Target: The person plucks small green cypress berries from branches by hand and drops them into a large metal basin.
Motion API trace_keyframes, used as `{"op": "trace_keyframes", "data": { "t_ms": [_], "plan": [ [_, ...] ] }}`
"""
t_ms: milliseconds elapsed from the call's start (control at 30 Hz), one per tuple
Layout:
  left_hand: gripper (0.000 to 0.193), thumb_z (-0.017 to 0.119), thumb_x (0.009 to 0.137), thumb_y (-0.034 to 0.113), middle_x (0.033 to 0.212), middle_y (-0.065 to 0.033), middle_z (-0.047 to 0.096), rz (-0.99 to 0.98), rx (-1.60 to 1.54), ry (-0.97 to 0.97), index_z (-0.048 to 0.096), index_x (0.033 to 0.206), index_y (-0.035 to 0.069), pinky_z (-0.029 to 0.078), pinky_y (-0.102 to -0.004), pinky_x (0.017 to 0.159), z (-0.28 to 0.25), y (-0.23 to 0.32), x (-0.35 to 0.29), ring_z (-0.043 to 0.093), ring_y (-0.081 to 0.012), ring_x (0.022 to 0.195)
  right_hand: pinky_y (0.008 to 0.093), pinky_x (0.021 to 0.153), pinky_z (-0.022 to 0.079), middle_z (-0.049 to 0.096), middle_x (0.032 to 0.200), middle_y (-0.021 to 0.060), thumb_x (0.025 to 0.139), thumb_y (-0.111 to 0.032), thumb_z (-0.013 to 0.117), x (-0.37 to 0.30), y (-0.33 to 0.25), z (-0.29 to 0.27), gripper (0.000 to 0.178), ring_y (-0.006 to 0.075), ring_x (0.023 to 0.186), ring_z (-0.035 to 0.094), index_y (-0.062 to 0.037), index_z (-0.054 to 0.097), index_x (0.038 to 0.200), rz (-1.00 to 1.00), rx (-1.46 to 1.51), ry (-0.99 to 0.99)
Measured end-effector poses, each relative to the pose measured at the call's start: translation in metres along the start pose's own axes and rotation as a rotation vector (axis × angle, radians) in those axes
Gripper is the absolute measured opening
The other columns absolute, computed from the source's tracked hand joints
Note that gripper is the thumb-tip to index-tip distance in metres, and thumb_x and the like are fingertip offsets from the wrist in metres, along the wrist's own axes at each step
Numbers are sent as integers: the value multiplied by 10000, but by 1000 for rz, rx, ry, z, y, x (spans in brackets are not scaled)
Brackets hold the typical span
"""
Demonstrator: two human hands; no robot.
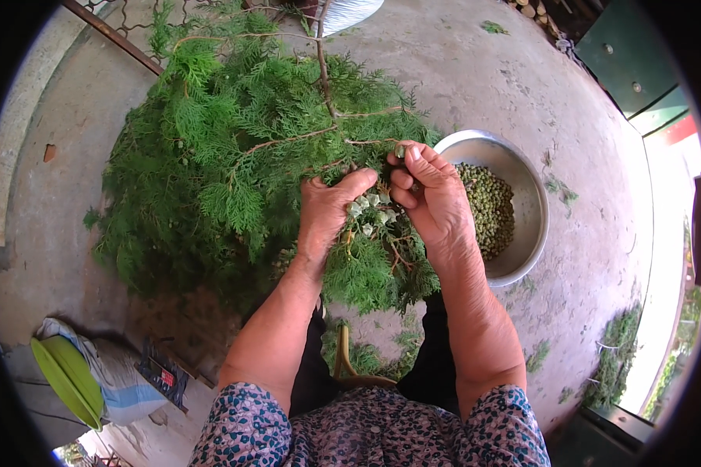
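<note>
Head view, evergreen branch point(323, 71) stretching lengthwise forward, left grip point(325, 206) pinching sprig point(374, 212), right grip point(442, 201) pinching green cone point(401, 151)

At the lower left, a lime-green basin point(61, 375) stands tilted up beside a pale sack with a blue band point(136, 403), and farther up a small reddish-brown fragment point(50, 152) lies on the grey concrete floor point(584, 163). A rusty bar point(115, 35) slants near a wire grating point(133, 24) at the upper left, with a white bundle point(352, 14) cut off by the top edge. At the upper right, cut logs point(529, 11) lie near a dark green panel point(621, 58) with round fittings.
</note>
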State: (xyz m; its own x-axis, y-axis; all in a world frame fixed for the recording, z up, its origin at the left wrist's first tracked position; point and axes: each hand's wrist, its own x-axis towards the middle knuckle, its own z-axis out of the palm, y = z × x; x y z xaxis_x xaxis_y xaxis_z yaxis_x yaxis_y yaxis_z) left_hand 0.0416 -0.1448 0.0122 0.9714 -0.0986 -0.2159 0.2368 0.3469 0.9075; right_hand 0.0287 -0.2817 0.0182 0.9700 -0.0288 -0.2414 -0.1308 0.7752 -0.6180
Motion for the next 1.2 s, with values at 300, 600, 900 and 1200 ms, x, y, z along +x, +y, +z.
{"op": "trace_keyframes", "data": {
  "t_ms": [300, 600, 900, 1200],
  "plan": [
    [139, 709, 720, 71, 764, -53, 644, 38, -182, 103, 649, 825, 2, 492, -246, 537, -5, 3, 11, 594, -104, 590, 245, 525, 408, 574, 851, 104, 811, -100, 567, -2, -22, 3, 147, 152, 679, 528, -17, 532, 928, -51, 137, -98],
    [159, 704, 722, 82, 734, -41, 626, -10, -198, 167, 627, 836, 2, 480, -261, 512, -7, 12, 6, 578, -116, 558, 280, 721, 428, 567, 772, 38, 707, 7, 658, -7, -16, 2, 274, 158, 753, 515, -60, 652, 972, -362, -1076, -284],
    [122, 674, 753, 84, 733, -45, 622, -38, -251, 106, 617, 822, 0, 472, -258, 489, -9, 10, 7, 569, -117, 544, 273, 655, 431, 579, 764, 55, 738, -7, 640, -6, -12, 3, 225, 144, 691, 511, -45, 639, 960, -530, -1156, -388],
    [138, 658, 782, 134, 703, -48, 616, -12, -251, 81, 601, 795, 9, 484, -262, 482, -7, 10, 4, 580, -122, 547, 221, 587, 409, 539, 704, -13, 775, -92, 660, -16, -25, 11, 190, 75, 640, 483, -35, 620, 953, -142, -829, -200]
  ]
}}
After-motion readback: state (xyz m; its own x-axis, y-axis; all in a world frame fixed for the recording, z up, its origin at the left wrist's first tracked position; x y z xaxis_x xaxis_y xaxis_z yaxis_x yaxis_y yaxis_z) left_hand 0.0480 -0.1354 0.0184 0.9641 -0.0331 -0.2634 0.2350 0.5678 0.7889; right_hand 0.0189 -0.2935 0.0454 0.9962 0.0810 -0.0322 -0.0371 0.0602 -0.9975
